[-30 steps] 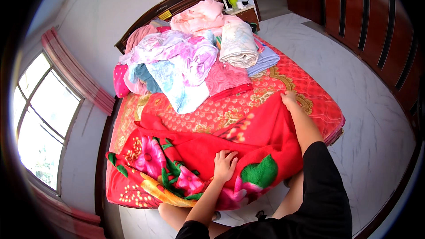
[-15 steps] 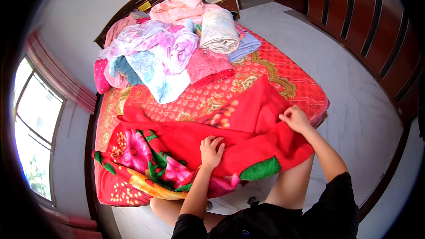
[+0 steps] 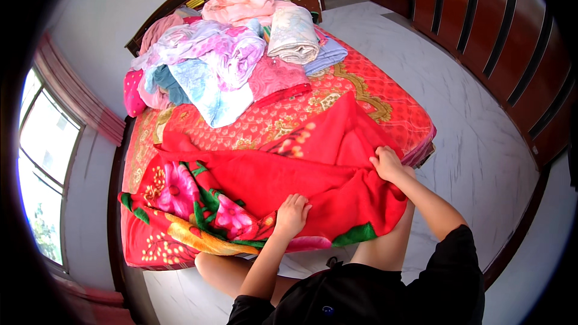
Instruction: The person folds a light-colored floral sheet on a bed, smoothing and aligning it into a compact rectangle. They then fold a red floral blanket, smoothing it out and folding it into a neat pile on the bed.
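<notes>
A thick red blanket [image 3: 271,179] with pink flowers, green leaves and yellow sprays lies loosely gathered along the near side of the bed, its right part draped over my knee. My left hand [image 3: 292,213] is on its near middle, fingers drawn together on the cloth. Farther right, my right hand [image 3: 385,163] grips the blanket at a raised fold, with fingers curled. A peak of red cloth stands up beyond the right hand. Along the lower edge, a green patch [image 3: 355,235] shows in part.
Beyond the blanket, the bed [image 3: 385,87] carries a patterned red cover. Toward the headboard lie heaped bedding [image 3: 211,54] and a rolled cream quilt [image 3: 293,35]. A nightstand [image 3: 307,1] stands at the far corner, a window [image 3: 45,162] at left, dark red wardrobe doors [image 3: 481,30] at right.
The fingers of my left hand have drawn together from a spread pose. The blanket's near edge has shifted, so less of the green patch shows. The whole view has shifted slightly.
</notes>
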{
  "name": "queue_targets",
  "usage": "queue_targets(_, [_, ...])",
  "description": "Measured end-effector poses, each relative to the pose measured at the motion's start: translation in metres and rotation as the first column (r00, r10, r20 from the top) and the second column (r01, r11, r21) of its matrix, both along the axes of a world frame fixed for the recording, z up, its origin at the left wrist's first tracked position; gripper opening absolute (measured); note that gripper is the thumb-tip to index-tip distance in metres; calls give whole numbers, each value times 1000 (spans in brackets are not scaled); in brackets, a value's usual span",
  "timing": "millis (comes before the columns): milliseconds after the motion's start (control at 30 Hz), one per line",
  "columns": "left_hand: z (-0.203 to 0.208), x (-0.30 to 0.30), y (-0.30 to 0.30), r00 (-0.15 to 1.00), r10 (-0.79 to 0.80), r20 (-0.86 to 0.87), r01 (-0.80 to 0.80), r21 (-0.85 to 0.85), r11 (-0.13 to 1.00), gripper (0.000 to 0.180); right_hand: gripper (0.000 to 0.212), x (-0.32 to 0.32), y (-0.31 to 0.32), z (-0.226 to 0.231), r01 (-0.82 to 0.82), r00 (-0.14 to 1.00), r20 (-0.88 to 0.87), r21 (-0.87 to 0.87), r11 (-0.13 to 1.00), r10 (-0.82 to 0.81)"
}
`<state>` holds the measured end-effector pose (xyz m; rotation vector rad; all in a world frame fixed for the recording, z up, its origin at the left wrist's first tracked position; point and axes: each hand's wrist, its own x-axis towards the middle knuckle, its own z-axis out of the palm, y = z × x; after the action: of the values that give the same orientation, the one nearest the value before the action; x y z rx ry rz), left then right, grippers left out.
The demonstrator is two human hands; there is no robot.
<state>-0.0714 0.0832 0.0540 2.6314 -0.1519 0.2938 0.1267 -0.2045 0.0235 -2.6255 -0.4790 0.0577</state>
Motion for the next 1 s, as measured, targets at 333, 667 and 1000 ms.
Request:
queue_targets(333, [77, 4, -32, 999, 16, 32, 1, -462, 887, 17, 21, 77, -106, 59, 158, 987, -65, 428, 890, -144])
queue_targets(667, [47, -20, -25, 973, -83, -214, -25, -459, 888, 22, 52, -19, -85, 66, 103, 994, -53, 320, 942, -91])
queue_targets(1000, [133, 2, -32, 979, -171, 111, 204, -529, 824, 20, 27, -44, -81, 118, -229, 964, 162, 93, 969, 212])
